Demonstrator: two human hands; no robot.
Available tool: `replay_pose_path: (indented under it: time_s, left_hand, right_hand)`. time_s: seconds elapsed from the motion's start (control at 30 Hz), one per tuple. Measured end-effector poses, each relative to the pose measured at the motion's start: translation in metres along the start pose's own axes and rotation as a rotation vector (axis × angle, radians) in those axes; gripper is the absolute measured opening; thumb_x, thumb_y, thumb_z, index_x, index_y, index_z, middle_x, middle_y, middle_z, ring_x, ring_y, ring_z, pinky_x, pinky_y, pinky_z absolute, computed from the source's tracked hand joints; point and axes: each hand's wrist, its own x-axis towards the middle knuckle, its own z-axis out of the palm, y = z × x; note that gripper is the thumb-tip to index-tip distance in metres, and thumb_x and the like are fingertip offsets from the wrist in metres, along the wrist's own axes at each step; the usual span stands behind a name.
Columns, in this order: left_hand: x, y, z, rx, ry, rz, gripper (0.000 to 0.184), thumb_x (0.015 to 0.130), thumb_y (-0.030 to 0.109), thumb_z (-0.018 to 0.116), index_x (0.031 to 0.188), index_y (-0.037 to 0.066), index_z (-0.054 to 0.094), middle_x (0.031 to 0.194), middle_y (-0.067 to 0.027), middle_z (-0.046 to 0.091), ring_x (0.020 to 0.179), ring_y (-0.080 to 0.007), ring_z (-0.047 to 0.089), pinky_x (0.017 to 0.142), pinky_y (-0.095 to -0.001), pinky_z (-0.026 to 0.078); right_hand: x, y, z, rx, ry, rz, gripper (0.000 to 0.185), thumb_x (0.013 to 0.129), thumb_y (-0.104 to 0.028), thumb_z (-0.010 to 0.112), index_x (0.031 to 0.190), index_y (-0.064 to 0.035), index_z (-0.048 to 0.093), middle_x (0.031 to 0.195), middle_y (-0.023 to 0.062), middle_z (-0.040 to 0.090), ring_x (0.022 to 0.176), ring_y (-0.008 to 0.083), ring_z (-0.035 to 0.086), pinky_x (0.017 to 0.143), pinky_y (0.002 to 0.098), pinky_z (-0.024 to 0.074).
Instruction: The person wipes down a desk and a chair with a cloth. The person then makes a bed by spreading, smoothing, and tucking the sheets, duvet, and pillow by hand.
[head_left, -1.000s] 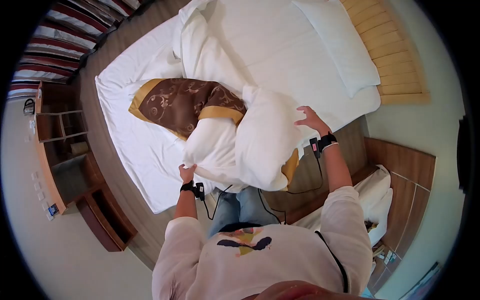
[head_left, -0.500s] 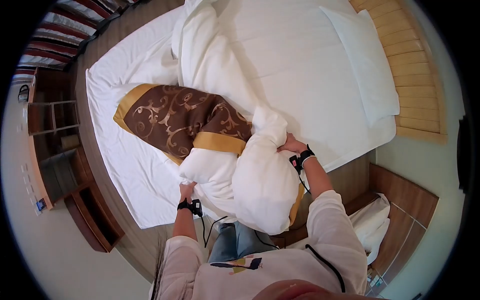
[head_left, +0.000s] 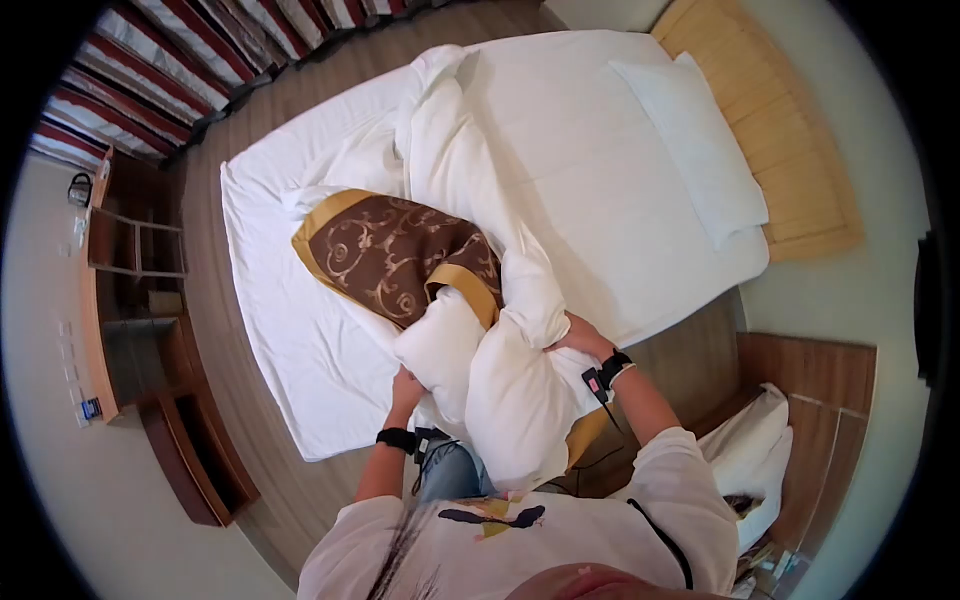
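Note:
A bunched white duvet (head_left: 515,400) hangs over the near edge of the bed, close against my body. My right hand (head_left: 583,337) is closed on its right side. My left hand (head_left: 406,390) grips the left side of the bundle, fingertips partly hidden by the cloth. A brown bed runner (head_left: 385,255) with gold scroll patterns and a gold border lies folded on the duvet, beyond my hands. Part of its gold border (head_left: 583,437) shows low on the right, under the duvet.
The bed's white sheet (head_left: 570,170) spreads behind the duvet, with a white pillow (head_left: 695,150) by the wooden headboard (head_left: 780,130). A brown bin-like box (head_left: 195,455) and shelf unit (head_left: 140,250) stand left. White cloth (head_left: 750,450) lies beside a wooden panel (head_left: 820,400) at right.
Both hands have drawn the duvet nearer my body, and the runner's near part has folded up more. My view has shifted, showing more of the striped curtain.

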Motion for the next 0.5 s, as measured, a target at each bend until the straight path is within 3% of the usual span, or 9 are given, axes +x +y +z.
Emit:
replay_pose_path:
  time_s: [0.13,0.27,0.33,0.37,0.47,0.5]
  left_hand:
    - [-0.031,0.031,-0.041,-0.154,-0.243,0.166,0.044,0.068,0.013,0.052,0.109,-0.001,0.041,0.096,-0.0126,0.055,0.09,-0.0202,0.051,0.077,-0.0294,0.039]
    - [-0.042,0.07,-0.077,-0.018,-0.447,0.26,0.042,0.069,0.012,0.052,0.108,-0.001,0.043,0.097,-0.0132,0.055,0.091,-0.0215,0.051,0.079,-0.029,0.038]
    - [-0.057,0.09,-0.092,0.034,-0.644,0.504,0.04,0.069,0.012,0.052,0.105,-0.002,0.045,0.103,-0.0143,0.051,0.096,-0.0236,0.048,0.082,-0.0297,0.036]
    - [-0.06,0.098,-0.093,0.047,-0.699,0.525,0.04,0.069,0.012,0.052,0.105,-0.002,0.045,0.103,-0.0143,0.051,0.096,-0.0236,0.048,0.082,-0.0297,0.036]
    - [-0.065,0.119,-0.114,0.104,-0.835,0.885,0.039,0.073,0.013,0.049,0.108,-0.002,0.043,0.111,-0.0146,0.045,0.104,-0.0242,0.041,0.088,-0.0313,0.031]
    - [-0.062,0.119,-0.119,0.127,-0.909,0.921,0.039,0.073,0.013,0.049,0.108,-0.002,0.043,0.111,-0.0146,0.045,0.104,-0.0242,0.041,0.088,-0.0313,0.031]
  right_hand:
    - [-0.067,-0.042,0.029,-0.074,0.199,0.057,0.066,0.048,-0.025,0.072,0.107,-0.0095,0.047,0.101,0.0083,0.054,0.094,0.0222,0.049,0.08,0.0293,0.0369]
    - [-0.147,-0.103,0.059,-0.093,0.426,0.153,0.061,0.048,-0.026,0.071,0.102,-0.0099,0.049,0.096,0.0101,0.055,0.091,0.0252,0.051,0.076,0.0305,0.039]
    - [-0.191,-0.123,0.087,-0.116,0.576,0.123,0.057,0.047,-0.026,0.07,0.098,-0.009,0.051,0.092,0.012,0.056,0.087,0.0275,0.052,0.074,0.0316,0.0401]
    - [-0.203,-0.132,0.098,-0.106,0.668,0.095,0.053,0.047,-0.025,0.069,0.095,-0.0086,0.052,0.087,0.0124,0.057,0.083,0.0279,0.053,0.072,0.0323,0.0406]
    - [-0.243,-0.175,0.145,-0.056,0.871,0.134,0.052,0.046,-0.024,0.069,0.093,-0.009,0.053,0.085,0.0122,0.057,0.082,0.0287,0.053,0.071,0.0333,0.0408]
    - [-0.255,-0.189,0.162,-0.12,0.921,0.145,0.052,0.046,-0.023,0.069,0.093,-0.0088,0.053,0.084,0.0123,0.057,0.08,0.0292,0.053,0.07,0.0338,0.0409]
